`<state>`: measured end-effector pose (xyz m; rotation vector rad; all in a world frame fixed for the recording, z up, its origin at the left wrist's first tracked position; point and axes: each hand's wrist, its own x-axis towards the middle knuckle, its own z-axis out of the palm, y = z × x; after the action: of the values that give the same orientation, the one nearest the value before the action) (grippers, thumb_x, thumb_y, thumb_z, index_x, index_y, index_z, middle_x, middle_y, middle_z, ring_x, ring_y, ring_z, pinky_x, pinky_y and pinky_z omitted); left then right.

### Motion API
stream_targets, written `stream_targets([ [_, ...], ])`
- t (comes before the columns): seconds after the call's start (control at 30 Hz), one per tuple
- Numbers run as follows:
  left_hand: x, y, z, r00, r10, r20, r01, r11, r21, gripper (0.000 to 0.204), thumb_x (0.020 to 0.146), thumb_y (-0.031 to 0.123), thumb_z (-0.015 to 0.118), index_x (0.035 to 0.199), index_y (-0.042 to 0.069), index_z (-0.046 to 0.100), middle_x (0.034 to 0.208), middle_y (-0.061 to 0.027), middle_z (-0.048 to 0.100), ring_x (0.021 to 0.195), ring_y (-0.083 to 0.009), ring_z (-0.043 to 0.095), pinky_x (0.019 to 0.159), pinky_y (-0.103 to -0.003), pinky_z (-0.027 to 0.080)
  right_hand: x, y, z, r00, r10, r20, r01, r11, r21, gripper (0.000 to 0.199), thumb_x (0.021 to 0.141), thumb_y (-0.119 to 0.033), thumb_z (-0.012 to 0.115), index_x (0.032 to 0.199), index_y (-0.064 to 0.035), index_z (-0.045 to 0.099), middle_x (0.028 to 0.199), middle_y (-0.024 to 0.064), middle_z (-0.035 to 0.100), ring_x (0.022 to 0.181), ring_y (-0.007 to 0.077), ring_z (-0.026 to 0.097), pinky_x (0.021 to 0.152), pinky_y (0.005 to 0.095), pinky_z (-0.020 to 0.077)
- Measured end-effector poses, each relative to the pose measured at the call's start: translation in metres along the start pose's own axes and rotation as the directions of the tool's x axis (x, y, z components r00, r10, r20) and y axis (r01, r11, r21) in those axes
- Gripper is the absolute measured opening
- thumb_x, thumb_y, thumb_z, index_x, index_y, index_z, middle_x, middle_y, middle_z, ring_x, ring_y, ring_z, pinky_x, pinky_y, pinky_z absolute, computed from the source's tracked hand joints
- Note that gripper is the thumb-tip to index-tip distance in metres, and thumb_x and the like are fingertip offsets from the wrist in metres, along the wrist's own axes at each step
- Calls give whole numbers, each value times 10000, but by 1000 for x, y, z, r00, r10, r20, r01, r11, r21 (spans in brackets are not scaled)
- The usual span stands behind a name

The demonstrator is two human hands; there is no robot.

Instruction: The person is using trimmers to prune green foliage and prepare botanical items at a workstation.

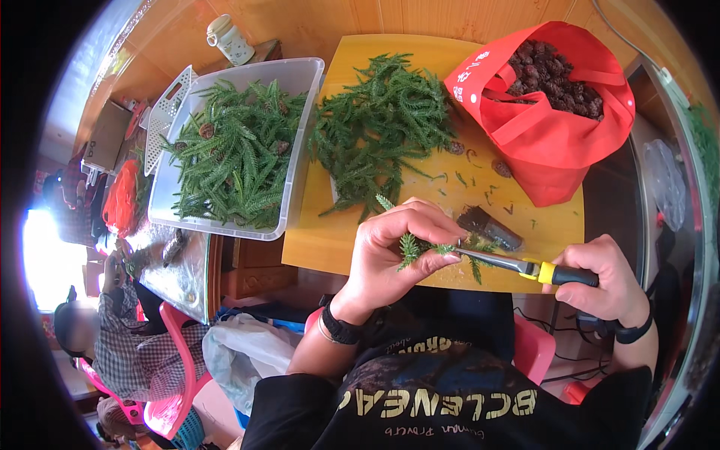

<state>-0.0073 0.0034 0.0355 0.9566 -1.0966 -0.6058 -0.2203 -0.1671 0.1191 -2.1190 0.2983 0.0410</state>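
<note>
Pinched between the fingers of my left hand (388, 251) is a small green pine sprig (409, 247). My right hand (606, 281) grips long-nose pliers (501, 261) by their black-and-yellow handles, and the metal tips meet the sprig at my left fingertips. What exactly lies between the jaws is too small to tell. Beyond my hands, a heap of green pine branches (390, 112) covers part of the yellow table (319, 251). A dark, shallow container (491, 227) lies just behind the pliers. Green scraps and a pine cone (501, 169) are scattered near it.
A clear plastic bin (315, 90) at the left holds more branches with several cones among them. A red bag (536, 161) full of brown pine cones (551, 75) stands back right. A lidded cup (231, 41) is behind the bin; another person (131, 337) sits at far left.
</note>
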Motion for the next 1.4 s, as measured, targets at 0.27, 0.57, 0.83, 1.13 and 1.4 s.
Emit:
stream_targets([
  [0.27,3,4,2,987,158,-2,-155,973,173,219,727,229,747,772,50,628,809,-93,657,751,-204,551,710,-325,436,3,-5,-11,955,123,270,-212,920,330,374,821,-336,591,742,29,578,731,91,665,536,104,573,494,227,436],
  [0.57,8,9,2,950,296,98,-312,913,263,171,766,212,693,796,50,650,815,-86,657,708,-213,550,693,-329,439,-3,13,-17,796,195,573,-589,468,659,476,887,-321,529,966,148,520,510,40,452,618,268,597,589,337,474],
  [0.83,12,11,0,947,295,127,-319,906,278,153,772,197,678,773,48,646,808,-88,656,718,-218,545,665,-326,441,-6,10,-8,741,-27,671,-569,505,649,515,914,-340,474,1085,146,476,695,161,608,912,415,597,883,468,417],
  [1.13,19,20,-7,921,303,246,-349,920,175,128,773,171,666,782,44,653,814,-105,652,731,-228,539,652,-319,434,-11,-2,-9,660,-104,744,-632,458,625,411,876,-229,487,934,174,539,1005,299,604,1115,369,488,981,447,342],
  [1.4,9,10,-3,987,154,-47,-157,986,-57,192,722,175,741,764,61,592,767,-81,620,725,-202,527,705,-336,411,-4,-26,-9,887,-87,454,-50,959,280,302,730,-251,622,919,-24,685,949,143,616,894,313,576,792,343,462],
])
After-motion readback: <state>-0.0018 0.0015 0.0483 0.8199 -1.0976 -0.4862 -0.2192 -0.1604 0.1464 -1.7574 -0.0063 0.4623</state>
